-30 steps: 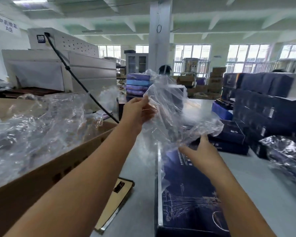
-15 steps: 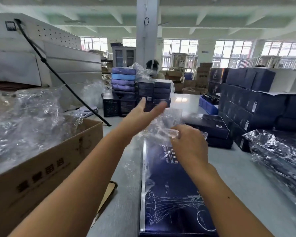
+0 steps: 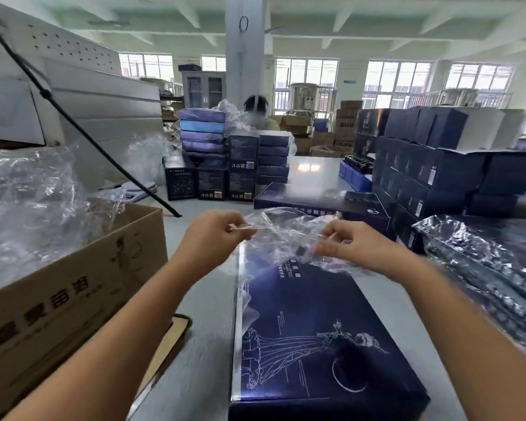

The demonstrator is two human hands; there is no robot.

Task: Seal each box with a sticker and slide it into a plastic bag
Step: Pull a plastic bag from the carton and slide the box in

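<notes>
A flat dark blue box (image 3: 310,338) with white line art lies lengthwise on the grey table in front of me. A clear plastic bag (image 3: 286,235) hangs crumpled over the box's far end. My left hand (image 3: 216,235) pinches the bag's edge on the left. My right hand (image 3: 353,241) pinches the bag's edge on the right, and the film is stretched between both hands. I cannot tell whether the box's far end is inside the bag.
A cardboard carton (image 3: 73,284) heaped with clear bags stands at the left. Stacks of dark blue boxes (image 3: 438,171) fill the right and the far middle. A bagged box (image 3: 492,262) lies at the right. Another flat box (image 3: 322,199) lies beyond my hands. A person sits behind the far stack.
Both hands came down from holding the bag raised to the box's far end. My left hand, open half a second ago, now pinches the bag edge.
</notes>
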